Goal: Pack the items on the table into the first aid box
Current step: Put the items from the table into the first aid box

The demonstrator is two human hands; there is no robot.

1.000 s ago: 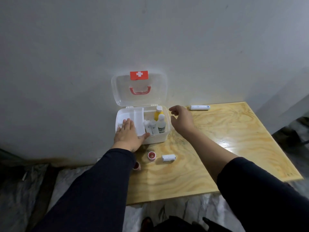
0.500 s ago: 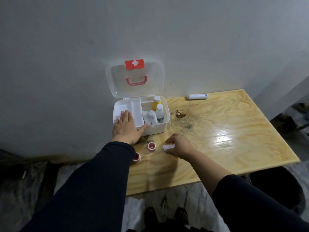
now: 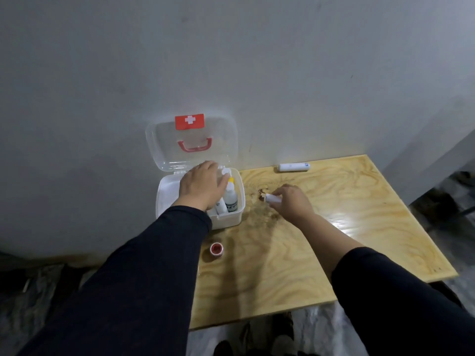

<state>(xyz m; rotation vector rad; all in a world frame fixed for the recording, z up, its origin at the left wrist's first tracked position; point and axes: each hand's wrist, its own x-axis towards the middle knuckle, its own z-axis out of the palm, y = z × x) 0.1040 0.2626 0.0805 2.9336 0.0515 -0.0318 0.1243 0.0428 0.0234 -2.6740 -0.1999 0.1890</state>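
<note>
A white first aid box point(image 3: 232, 219) sits open at the back left corner of a wooden table point(image 3: 359, 227), its clear lid point(image 3: 159, 140) leaning against the wall. The left hand point(image 3: 200, 187) reaches over the box with fingers spread flat, covering the middle compartments; whether it grips anything cannot be told. Beside that hand, in the box's right section, stand a white bottle point(image 3: 230, 201) and a yellow-capped bottle point(image 3: 231, 179). Just right of the box, the right hand point(image 3: 291, 201) pinches a small white roll point(image 3: 271, 199) in its fingertips, above the table. A red-rimmed tape roll point(image 3: 217, 248) lies in front of the box. A white tube point(image 3: 294, 167) lies well right of the box, against the wall.
</note>
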